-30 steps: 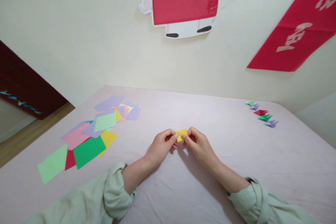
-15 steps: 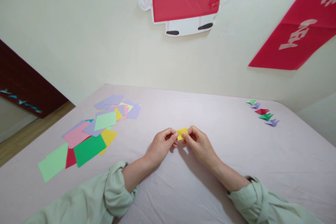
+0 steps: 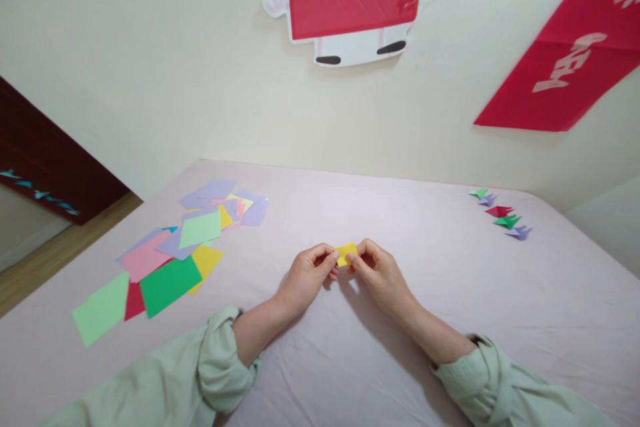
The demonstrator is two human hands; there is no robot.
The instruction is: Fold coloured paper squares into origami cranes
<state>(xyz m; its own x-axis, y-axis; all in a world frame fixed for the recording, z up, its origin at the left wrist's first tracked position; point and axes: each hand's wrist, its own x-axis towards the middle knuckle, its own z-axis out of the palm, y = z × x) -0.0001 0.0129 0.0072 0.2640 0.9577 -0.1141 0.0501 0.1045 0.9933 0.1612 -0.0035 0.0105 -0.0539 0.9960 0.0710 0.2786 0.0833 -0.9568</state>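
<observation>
A small piece of yellow paper (image 3: 345, 255) is stretched between my two hands, just above the pale cloth surface. It looks folded, but the fold lines are too small to make out. My left hand (image 3: 313, 272) pinches its left edge between thumb and fingers. On the opposite edge, my right hand (image 3: 376, 268) has its thumb pressed over the front, with the fingers curled behind. The fingertips behind the paper are partly hidden.
Loose coloured paper sheets, among them a green sheet (image 3: 171, 285) and a pink sheet (image 3: 147, 256), overlap on the left of the pale cloth (image 3: 325, 360). Several folded paper cranes, one of them a red crane (image 3: 499, 212), line the right side. A wall (image 3: 225, 80) rises behind.
</observation>
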